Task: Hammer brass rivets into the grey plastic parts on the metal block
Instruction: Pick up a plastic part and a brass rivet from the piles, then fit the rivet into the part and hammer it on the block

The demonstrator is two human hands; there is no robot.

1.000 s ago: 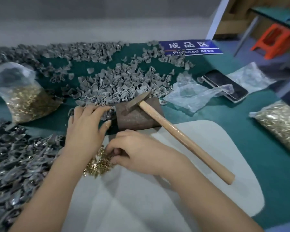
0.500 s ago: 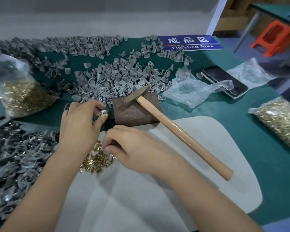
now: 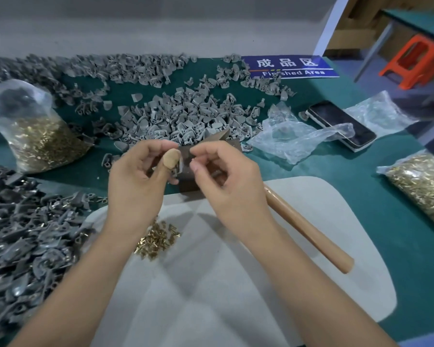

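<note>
My left hand point(image 3: 138, 179), one finger wrapped in tan tape, grips a small grey plastic part point(image 3: 178, 169) just above the brown metal block point(image 3: 186, 187). The block is mostly hidden behind both hands. My right hand point(image 3: 228, 179) has thumb and forefinger pinched at the part's edge on a tiny brass rivet that barely shows. The hammer lies untouched, its head point(image 3: 221, 136) on the block's far side and its wooden handle point(image 3: 308, 232) slanting down to the right. Loose brass rivets point(image 3: 158, 239) lie on the pale grey mat point(image 3: 311, 284) under my left wrist.
Grey parts are heaped behind the block point(image 3: 181, 116) and at my left point(image 3: 23, 234). Bags of rivets stand at the left point(image 3: 40, 139) and right point(image 3: 421, 189). A phone point(image 3: 341, 126), crumpled plastic point(image 3: 293, 139) and a blue sign point(image 3: 288, 67) lie at the back right.
Both hands rose from the rivet pile and met over the block. My left hand brought up a grey part and my right fingers pinched against it. The hammer stayed put.
</note>
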